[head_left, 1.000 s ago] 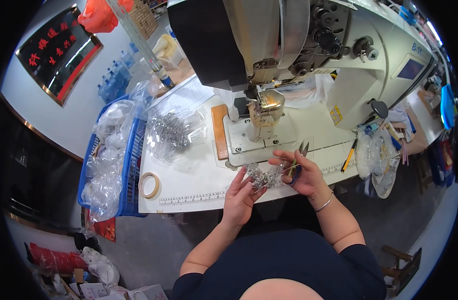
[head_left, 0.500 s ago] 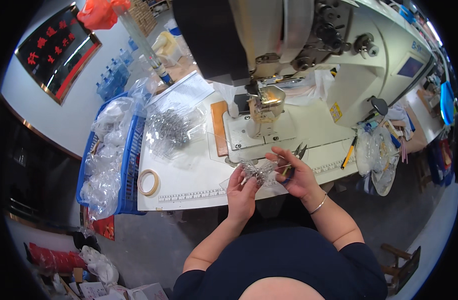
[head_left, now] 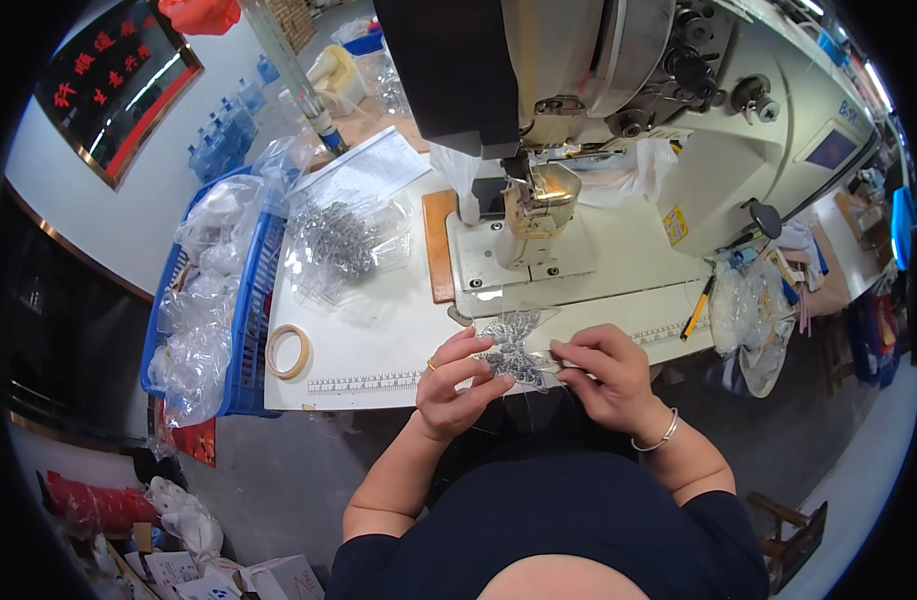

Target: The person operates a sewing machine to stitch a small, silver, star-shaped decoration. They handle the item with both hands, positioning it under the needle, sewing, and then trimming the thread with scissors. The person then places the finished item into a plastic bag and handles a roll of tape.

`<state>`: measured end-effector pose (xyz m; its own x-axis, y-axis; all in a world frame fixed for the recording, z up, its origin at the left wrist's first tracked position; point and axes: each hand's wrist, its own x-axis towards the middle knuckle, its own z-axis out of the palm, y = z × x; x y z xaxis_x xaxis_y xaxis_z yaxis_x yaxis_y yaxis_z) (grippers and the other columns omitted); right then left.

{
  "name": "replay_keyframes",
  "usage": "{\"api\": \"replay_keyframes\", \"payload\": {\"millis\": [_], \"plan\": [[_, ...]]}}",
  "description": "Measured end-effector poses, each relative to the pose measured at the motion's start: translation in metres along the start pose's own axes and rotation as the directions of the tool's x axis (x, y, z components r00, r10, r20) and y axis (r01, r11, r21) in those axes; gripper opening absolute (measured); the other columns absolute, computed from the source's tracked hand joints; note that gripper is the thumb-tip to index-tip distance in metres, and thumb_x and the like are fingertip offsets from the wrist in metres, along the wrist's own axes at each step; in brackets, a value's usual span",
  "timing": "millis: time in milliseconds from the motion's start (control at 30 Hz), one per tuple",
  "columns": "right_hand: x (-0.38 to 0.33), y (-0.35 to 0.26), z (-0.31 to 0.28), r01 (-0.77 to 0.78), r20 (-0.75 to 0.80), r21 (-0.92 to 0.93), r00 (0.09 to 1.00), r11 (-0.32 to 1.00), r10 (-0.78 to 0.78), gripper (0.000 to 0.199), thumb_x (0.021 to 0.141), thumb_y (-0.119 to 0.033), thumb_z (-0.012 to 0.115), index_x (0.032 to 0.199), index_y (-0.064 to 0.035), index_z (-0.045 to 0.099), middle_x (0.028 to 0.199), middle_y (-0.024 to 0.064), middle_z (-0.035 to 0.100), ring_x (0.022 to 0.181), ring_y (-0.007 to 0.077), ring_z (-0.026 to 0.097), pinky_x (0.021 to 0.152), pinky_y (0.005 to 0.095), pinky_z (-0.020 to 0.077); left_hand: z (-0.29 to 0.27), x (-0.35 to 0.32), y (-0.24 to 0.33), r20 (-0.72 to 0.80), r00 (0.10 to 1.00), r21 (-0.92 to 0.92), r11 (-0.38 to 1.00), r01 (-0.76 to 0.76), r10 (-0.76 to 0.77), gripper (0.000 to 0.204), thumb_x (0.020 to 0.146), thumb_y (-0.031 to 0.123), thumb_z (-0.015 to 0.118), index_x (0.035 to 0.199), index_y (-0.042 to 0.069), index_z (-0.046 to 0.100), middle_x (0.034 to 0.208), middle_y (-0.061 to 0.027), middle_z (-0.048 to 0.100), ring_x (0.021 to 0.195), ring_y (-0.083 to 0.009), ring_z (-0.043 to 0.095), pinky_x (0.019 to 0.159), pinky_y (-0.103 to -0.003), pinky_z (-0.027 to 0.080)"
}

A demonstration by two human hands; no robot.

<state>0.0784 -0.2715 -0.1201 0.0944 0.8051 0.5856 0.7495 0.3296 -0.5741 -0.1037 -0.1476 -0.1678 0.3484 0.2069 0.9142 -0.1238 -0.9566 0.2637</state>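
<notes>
White tabletop (head_left: 368, 340); silvery piece (head_left: 513, 347) between fingers (head_left: 462, 372)

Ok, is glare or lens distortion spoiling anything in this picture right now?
All in the head view: corners black, fisheye skewing the wall sign; warm glare on the shiny metal machine part; white highlights on the clear bags; fine strands of the held silvery piece hard to separate.

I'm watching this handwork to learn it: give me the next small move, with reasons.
Probably hold the left hand steady and ease the right hand gently outward. The left fingers support the silver piece, and the right thumb and fingertips close together at its right edge; what they pinch there is too small to tell.
</notes>
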Motion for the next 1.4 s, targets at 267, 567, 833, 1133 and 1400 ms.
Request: {"api": "replay_keyframes", "payload": {"millis": [267, 567, 833, 1133, 1400], "plan": [[0.012, -0.001, 0.023, 0.111, -0.069, -0.063, 0.991, 0.992, -0.115, 0.023, 0.069, -0.010, 0.074, 0.092, -0.0095, 0.068, 0.077, 0.0027, 0.061, 0.068, 0.0193, 0.059, 0.056, 0.0290, 0.0477, -0.003, -0.001, 0.001, 0.050, 0.998, 0.079, 0.996, -0.048, 0.045, 0.018, 0.066, -0.001, 0.071, 0.076, 0.014, 0.070, 0.087, -0.0035, 0.050, 0.095, -0.0260, 0.060, 0.088, -0.044, 0.051], [0.012, 0.004, 0.026, 0.031, -0.026, 0.001, 0.999, 1.000, -0.031, 0.015, 0.074, -0.006, 0.072, 0.088, -0.0062, 0.066, 0.076, 0.0070, 0.059, 0.065, 0.0188, 0.059, 0.054, 0.0297, 0.0477, -0.001, -0.002, -0.003, 0.067, 0.997, 0.084, 0.995, -0.045, 0.040, 0.021, 0.067, -0.004, 0.069, 0.082, 0.012, 0.070, 0.088, -0.0047, 0.051, 0.093, -0.0251, 0.059, 0.083, -0.039, 0.052], [0.006, 0.029, 0.026, -0.171, -0.287, 0.427, 0.906, 0.888, 0.313, 0.018, 0.083, -0.002, 0.060, 0.102, -0.0015, 0.059, 0.088, 0.0086, 0.059, 0.072, 0.0150, 0.056, 0.067, 0.0228, 0.0445, -0.003, 0.000, -0.006, 0.479, 0.285, -0.559, -0.038, 0.828, -0.830, 0.040, 0.082, 0.001, 0.064, 0.119, -0.001, 0.052, 0.092, -0.0043, 0.059, 0.083, -0.0098, 0.056, 0.076, -0.023, 0.049], [0.027, 0.011, 0.027, -0.160, 0.103, 0.215, 0.985, 0.963, 0.141, 0.038, 0.072, -0.010, 0.076, 0.106, -0.0032, 0.060, 0.093, 0.0096, 0.056, 0.079, 0.0217, 0.061, 0.068, 0.0287, 0.0495, -0.006, 0.003, 0.006, 0.474, 0.374, -0.552, 0.062, 0.832, -0.797, 0.040, 0.083, 0.000, 0.064, 0.121, -0.001, 0.050, 0.100, -0.0082, 0.061, 0.090, -0.0116, 0.059, 0.081, -0.024, 0.048], [0.021, 0.029, 0.047, 0.152, 0.064, 0.149, 0.985, 0.977, -0.162, 0.032, 0.060, 0.001, 0.070, 0.089, -0.0102, 0.063, 0.087, 0.0043, 0.059, 0.072, 0.0203, 0.057, 0.061, 0.0299, 0.0494, 0.000, -0.006, 0.008, 0.561, 0.209, -0.701, -0.326, 0.634, -0.801, 0.040, 0.086, 0.003, 0.059, 0.123, 0.002, 0.046, 0.109, -0.0091, 0.055, 0.097, -0.0141, 0.056, 0.083, -0.028, 0.048]]}}
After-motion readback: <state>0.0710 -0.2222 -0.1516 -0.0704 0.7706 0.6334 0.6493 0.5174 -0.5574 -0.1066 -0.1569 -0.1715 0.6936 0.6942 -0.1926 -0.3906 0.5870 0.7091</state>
